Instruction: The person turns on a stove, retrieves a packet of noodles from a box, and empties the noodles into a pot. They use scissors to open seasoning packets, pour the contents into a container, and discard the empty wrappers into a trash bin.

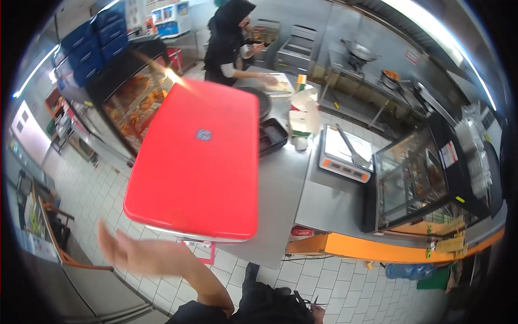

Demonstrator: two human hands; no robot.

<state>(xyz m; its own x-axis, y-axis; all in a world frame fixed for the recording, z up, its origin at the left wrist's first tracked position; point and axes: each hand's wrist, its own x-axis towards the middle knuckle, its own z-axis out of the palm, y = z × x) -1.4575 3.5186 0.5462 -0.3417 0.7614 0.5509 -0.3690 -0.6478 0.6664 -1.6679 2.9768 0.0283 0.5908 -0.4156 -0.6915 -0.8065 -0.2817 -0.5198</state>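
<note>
A large red cooler lid [199,162] tops a pale box on the metal counter. My left hand [135,252] is in front of the lid's lower left edge, its fingers apart and slightly blurred, holding nothing. Low in the view, at my right side, my right hand [318,313] is closed around something thin and dark that is too small to make out. Behind the red lid, a black tray [273,135] sits on the counter beside an opened carton [305,114].
Another person [229,40] in dark clothes reaches over a white tray [280,82]. On the right are a scale [345,171] with tongs on it and a glass display case [410,175]. Another display case [145,100] with food stands at left. Tiled floor [324,286] lies below.
</note>
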